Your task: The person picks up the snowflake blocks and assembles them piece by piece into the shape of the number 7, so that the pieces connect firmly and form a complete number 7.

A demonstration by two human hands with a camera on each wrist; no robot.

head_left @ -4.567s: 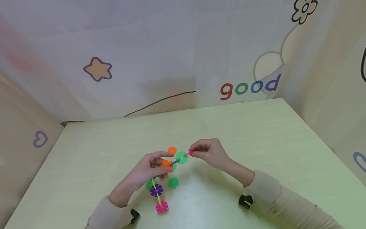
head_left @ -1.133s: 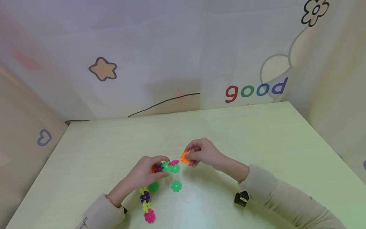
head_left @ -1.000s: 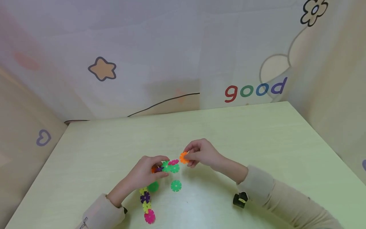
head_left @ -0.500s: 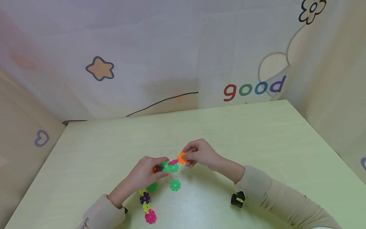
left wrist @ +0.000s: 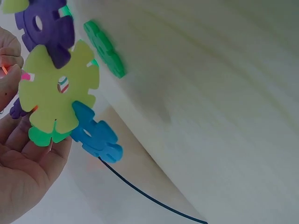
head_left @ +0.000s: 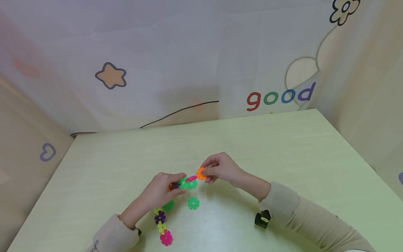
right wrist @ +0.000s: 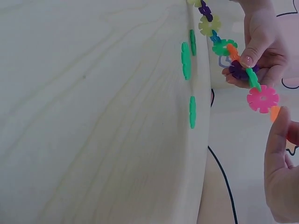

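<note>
Slotted plastic snowflake discs are joined in a chain. My left hand [head_left: 156, 190] pinches it at a purple disc [right wrist: 238, 70], between an orange disc and a green disc [head_left: 183, 182]. Beyond the green disc comes a pink disc [right wrist: 262, 99], which leads toward my right hand [head_left: 224, 170]. Right thumb and fingers pinch an orange disc [head_left: 200, 173], its edge right at the pink one. The rest of the chain hangs from the left hand: a blue disc [left wrist: 96, 133], a yellow disc [left wrist: 59, 87], a purple disc [head_left: 160, 217], and a pink end disc [head_left: 166, 238].
Loose green discs lie on the pale table [head_left: 270, 140] under the hands: one green disc [head_left: 193, 203] in front, another green disc [right wrist: 192, 112] and a further green disc [right wrist: 193, 42]. A printed curtain [head_left: 176, 52] stands behind the table. A black wrist device [head_left: 262, 219] hangs below the right sleeve.
Earlier my right hand held the pink disc at the green one, and the orange disc lay on the table. Now it holds the orange disc, brought left against the pink one; the left hand keeps its hold.
</note>
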